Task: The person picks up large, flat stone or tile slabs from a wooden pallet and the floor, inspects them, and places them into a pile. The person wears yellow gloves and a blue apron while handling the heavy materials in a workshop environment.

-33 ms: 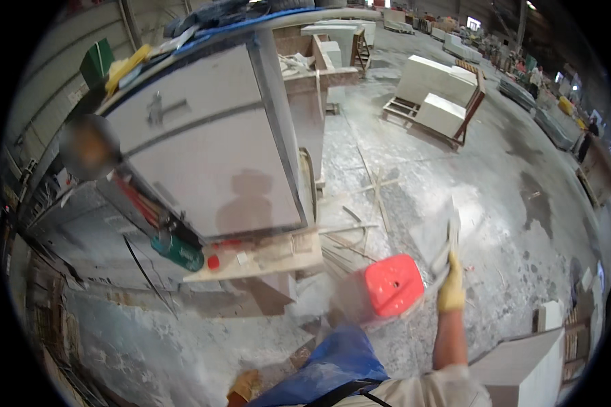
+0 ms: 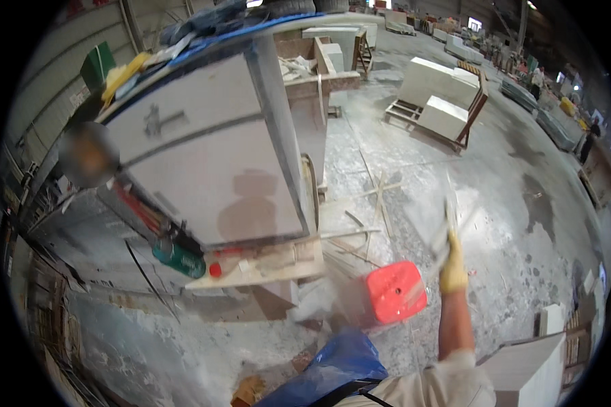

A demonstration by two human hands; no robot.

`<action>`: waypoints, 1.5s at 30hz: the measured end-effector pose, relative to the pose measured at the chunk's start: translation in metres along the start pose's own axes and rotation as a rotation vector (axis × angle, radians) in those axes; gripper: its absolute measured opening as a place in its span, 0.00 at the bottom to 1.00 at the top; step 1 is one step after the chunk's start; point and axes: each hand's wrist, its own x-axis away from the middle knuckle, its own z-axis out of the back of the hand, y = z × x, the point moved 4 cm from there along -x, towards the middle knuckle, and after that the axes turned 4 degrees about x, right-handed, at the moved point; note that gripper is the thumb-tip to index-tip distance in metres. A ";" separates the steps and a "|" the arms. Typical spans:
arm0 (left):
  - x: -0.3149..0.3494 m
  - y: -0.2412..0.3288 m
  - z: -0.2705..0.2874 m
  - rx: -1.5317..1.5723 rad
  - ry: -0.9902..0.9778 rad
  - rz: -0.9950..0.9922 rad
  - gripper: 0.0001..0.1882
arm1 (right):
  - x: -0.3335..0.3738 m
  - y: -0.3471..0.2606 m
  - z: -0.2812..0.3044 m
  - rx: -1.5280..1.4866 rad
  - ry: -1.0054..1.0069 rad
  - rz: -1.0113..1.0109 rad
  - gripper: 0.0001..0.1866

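**Right hand raised with pale strip, stone yard floor**

Right hand (image 2: 453,266) in a yellow glove, arm bare to a rolled light sleeve, lifted out over the dusty concrete floor (image 2: 523,203). Its grip is closed around a thin pale strip (image 2: 448,217) — blurred, so material and exact shape cannot be told; it stands roughly upright above the fist. Left hand not clearly visible; a yellowish gloved shape (image 2: 249,392) at the lower edge may be it, grip state cannot be told.

Just left of the right forearm, lower down: a red plastic stool (image 2: 396,292), blurred, on the floor. Blue fabric (image 2: 332,370) sits at the bottom edge, near the person's body.

Left of centre — a large grey-white stone block (image 2: 210,163) with a person's shadow on its face, resting on a wooden board (image 2: 278,268). A green power tool (image 2: 178,258) lies at the block's lower left corner, a small red cap (image 2: 215,270) just beside it. Thin wooden slats (image 2: 370,203) lie scattered on the floor between block and hand. Farther back, white stone slabs (image 2: 434,95) on a wooden pallet, well apart from the hand.
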 end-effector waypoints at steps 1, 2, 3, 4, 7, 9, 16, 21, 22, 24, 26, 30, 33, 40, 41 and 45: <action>0.002 0.002 -0.004 0.069 0.016 0.017 0.21 | -0.065 -0.023 -0.062 -0.040 -0.108 0.036 0.29; -0.007 -0.003 0.000 0.136 -0.010 0.043 0.24 | -0.126 -0.050 -0.120 -0.088 -0.194 0.071 0.27; -0.015 -0.006 0.005 0.205 -0.049 0.071 0.26 | -0.194 -0.065 -0.159 0.390 -0.286 0.330 0.30; -0.027 -0.010 0.001 0.262 -0.081 0.084 0.29 | -0.255 -0.086 -0.194 0.838 -0.252 0.648 0.32; -0.059 0.036 -0.064 0.093 0.090 0.087 0.30 | -0.451 -0.135 -0.265 0.413 0.057 0.210 0.47; 0.014 0.100 -0.145 0.114 0.217 0.107 0.26 | -0.477 -0.100 -0.310 0.499 0.086 0.224 0.46; 0.034 0.087 -0.164 0.145 0.367 0.112 0.25 | -0.421 0.084 -0.229 0.881 0.062 0.119 0.45; 0.006 0.032 -0.140 0.085 0.208 0.102 0.29 | -0.352 0.198 -0.020 1.088 0.164 -0.319 0.40; 0.012 0.004 -0.123 0.183 0.356 0.117 0.26 | -0.310 0.224 -0.031 1.158 0.087 -0.337 0.40; 0.023 -0.052 -0.105 0.389 0.597 0.163 0.20 | -0.222 0.242 -0.046 1.295 -0.044 -0.468 0.41; 0.035 -0.044 -0.129 0.419 0.407 0.051 0.22 | -0.169 0.304 0.043 1.339 0.067 -0.506 0.31; 0.105 -0.083 -0.133 0.111 0.375 -0.319 0.24 | -0.013 0.385 0.114 0.921 -0.263 -0.972 0.25; 0.176 -0.124 -0.129 -0.186 0.526 -0.376 0.24 | 0.073 0.438 0.122 0.793 -0.557 -1.424 0.20; 0.293 -0.280 -0.084 0.305 0.829 -0.281 0.26 | 0.260 0.477 -0.020 1.616 -1.229 -1.062 0.22; 0.303 -0.309 -0.083 0.478 0.878 -0.209 0.27 | 0.277 0.484 -0.043 1.671 -1.298 -0.978 0.22; 0.314 -0.419 -0.090 0.790 0.997 -0.086 0.30 | 0.362 0.531 -0.132 1.630 -1.586 -0.792 0.22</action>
